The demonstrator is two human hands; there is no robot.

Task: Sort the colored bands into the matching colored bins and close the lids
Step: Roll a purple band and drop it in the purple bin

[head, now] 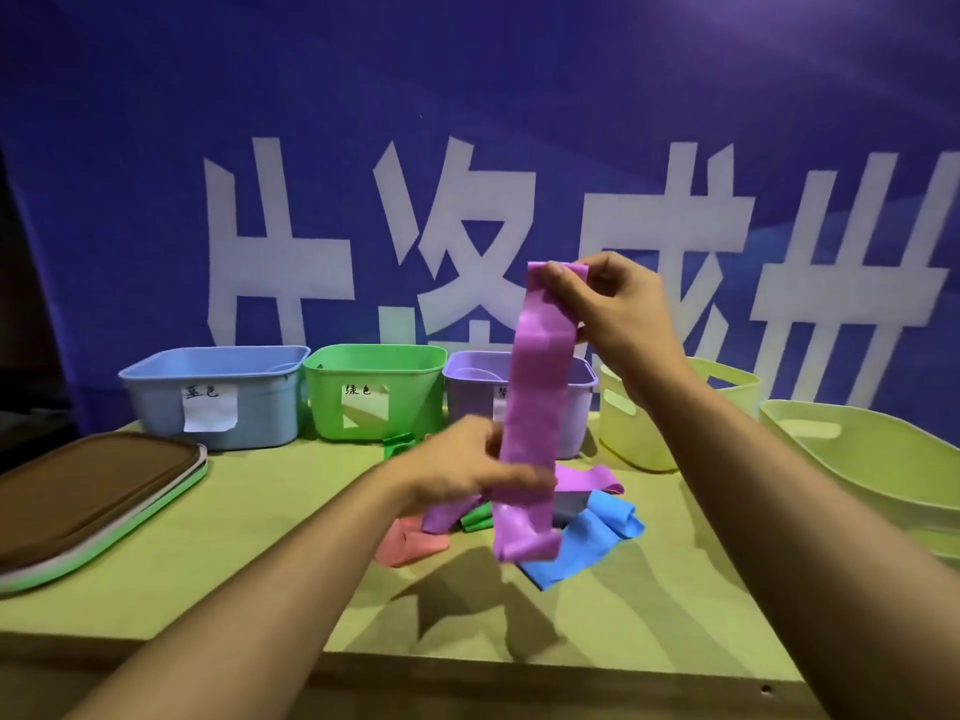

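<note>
A long purple band [535,407] hangs upright above the table. My right hand [608,304] pinches its top end, and my left hand [467,470] pinches it lower down. Under it lies a pile of bands: a blue one [587,548], a pink one [410,543], a green one [475,519], a grey one [571,504] and another purple one [587,478]. At the back stand a blue bin [218,397], a green bin [374,392] and a purple bin [467,397], all without lids. The purple bin is partly hidden by the held band.
Stacked lids [88,506], the top one brown, lie at the left on the yellow-green table [260,563]. Two pale yellow-green baskets [639,433] [872,465] stand at the right. Another green band [397,441] lies in front of the green bin. A blue banner hangs behind.
</note>
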